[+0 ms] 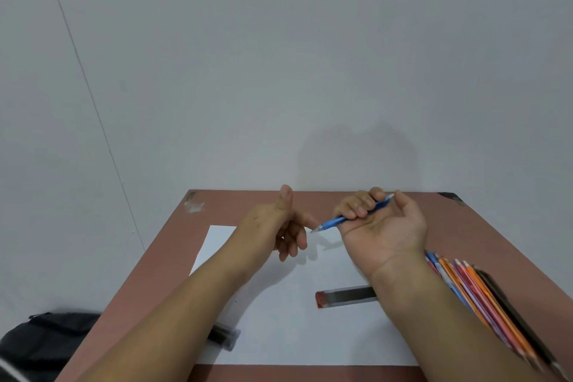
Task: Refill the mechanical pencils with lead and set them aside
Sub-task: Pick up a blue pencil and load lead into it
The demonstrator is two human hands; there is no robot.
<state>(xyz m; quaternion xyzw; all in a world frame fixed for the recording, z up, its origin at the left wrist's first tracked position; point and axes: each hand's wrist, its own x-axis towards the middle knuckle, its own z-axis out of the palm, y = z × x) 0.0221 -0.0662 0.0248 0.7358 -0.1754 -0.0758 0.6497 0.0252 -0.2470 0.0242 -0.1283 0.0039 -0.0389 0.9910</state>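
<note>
While fingers curl, slim blue plastic pencil [352, 216] rests.

Soft even light, blurred edges

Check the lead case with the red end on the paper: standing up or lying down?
Lying down. The lead case rests flat on the white paper, red end pointing left; its other end is hidden behind the right forearm.

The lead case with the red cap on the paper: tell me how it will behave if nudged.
The lead case lies flat and looks flat-sided, so it would probably slide on the white paper rather than roll. It looks slim, so likely light.
</note>
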